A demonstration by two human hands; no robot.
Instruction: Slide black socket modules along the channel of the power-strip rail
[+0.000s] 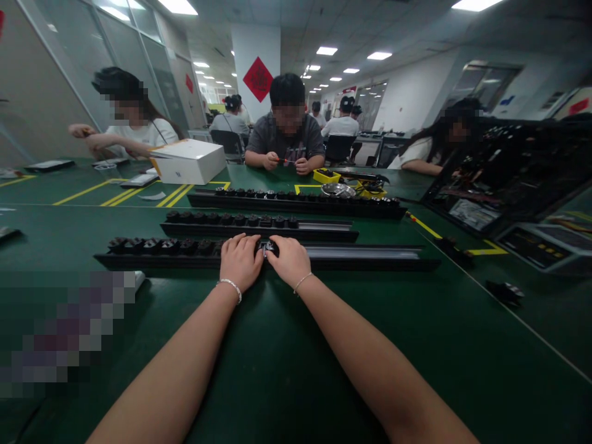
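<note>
Now, both hands meet over the long, straight, black rail with a shiny gray channel [370, 264]. It runs from side to side in front of the person and sticks out past both hands. The small black and silver piece [272, 248] is right between the hands, at the rail. The right hand [291, 262] seems to pinch it with thumb and finger. The left hand [240, 260] is just beside it, fingers bent over the rail; I cannot tell if it pinches anything, because its fingers hide that spot. The two hands look about as close to the piece as each other. Left of the grip, a row of chunky black parts [187, 246] sits along the rail. Right of the grip, the shiny channel shows. Just beyond the grip, a shorter black rail [324, 235] lies the same way.
</note>
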